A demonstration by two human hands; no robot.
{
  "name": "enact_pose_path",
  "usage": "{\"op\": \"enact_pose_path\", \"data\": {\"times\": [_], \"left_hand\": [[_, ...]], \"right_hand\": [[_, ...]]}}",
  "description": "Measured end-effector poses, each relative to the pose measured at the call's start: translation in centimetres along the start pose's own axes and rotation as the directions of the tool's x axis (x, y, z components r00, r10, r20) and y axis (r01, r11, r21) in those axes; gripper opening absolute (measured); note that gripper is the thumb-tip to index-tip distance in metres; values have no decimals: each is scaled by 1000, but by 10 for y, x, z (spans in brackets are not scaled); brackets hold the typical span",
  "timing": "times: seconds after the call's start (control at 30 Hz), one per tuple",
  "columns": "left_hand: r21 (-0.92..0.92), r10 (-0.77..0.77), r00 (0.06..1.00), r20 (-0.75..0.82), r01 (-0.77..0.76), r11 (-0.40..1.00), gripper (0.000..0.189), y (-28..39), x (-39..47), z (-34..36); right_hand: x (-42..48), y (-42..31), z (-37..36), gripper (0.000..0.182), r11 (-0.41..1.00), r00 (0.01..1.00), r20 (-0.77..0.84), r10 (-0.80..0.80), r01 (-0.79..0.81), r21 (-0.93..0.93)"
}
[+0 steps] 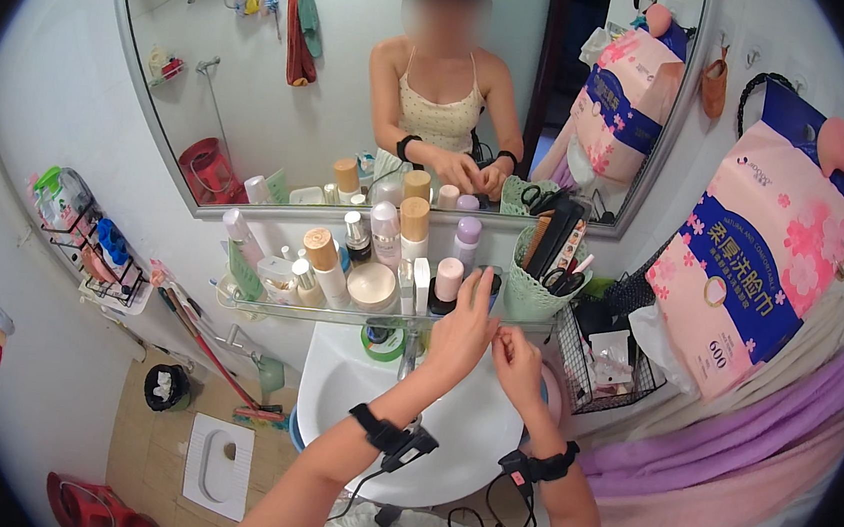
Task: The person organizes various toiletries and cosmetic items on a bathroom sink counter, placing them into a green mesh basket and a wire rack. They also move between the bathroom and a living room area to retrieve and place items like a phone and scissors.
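Before the glass shelf (pixel 297 313), my left hand (pixel 463 323) is raised with its fingers pointing up, nearest to a dark container (pixel 495 289) on the shelf. Whether it touches that container is unclear. Beside its heel, my right hand (pixel 518 366) has curled fingers, with the fingertips close to my left hand. Anything small between the fingers is hidden. A pink-capped bottle (pixel 448 279) stands just left of my left hand. Right of the dark container, a pale green basket (pixel 536 296) holds a black comb (pixel 544 248) and scissors (pixel 563 282).
Below my hands is a white washbasin (pixel 466 448) with a metal faucet (pixel 408 356). Wood-capped bottles (pixel 327 270) and a round cream jar (pixel 372 287) line the shelf under a mirror (pixel 254 113). At right hang a wire basket (pixel 585 383), a tissue pack (pixel 745 269) and a purple towel (pixel 725 418).
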State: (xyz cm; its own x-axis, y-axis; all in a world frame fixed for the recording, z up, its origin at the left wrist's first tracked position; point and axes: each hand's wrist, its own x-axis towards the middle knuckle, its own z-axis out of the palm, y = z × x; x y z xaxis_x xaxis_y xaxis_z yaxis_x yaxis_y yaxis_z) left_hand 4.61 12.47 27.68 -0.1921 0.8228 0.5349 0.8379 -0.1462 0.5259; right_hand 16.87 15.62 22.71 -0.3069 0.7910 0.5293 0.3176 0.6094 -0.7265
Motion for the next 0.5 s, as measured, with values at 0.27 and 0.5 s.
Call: {"op": "enact_pose_path", "data": {"times": [0.27,0.5], "left_hand": [[31,2,958,-287,7,999,50,-84,-39,-47],[36,-61,996,-58,64,997,45,-99,-30,-31]], "right_hand": [[10,0,14,26,988,998,-45,50,-56,-145],[20,11,26,36,934,995,6,100,-92,-346]]}}
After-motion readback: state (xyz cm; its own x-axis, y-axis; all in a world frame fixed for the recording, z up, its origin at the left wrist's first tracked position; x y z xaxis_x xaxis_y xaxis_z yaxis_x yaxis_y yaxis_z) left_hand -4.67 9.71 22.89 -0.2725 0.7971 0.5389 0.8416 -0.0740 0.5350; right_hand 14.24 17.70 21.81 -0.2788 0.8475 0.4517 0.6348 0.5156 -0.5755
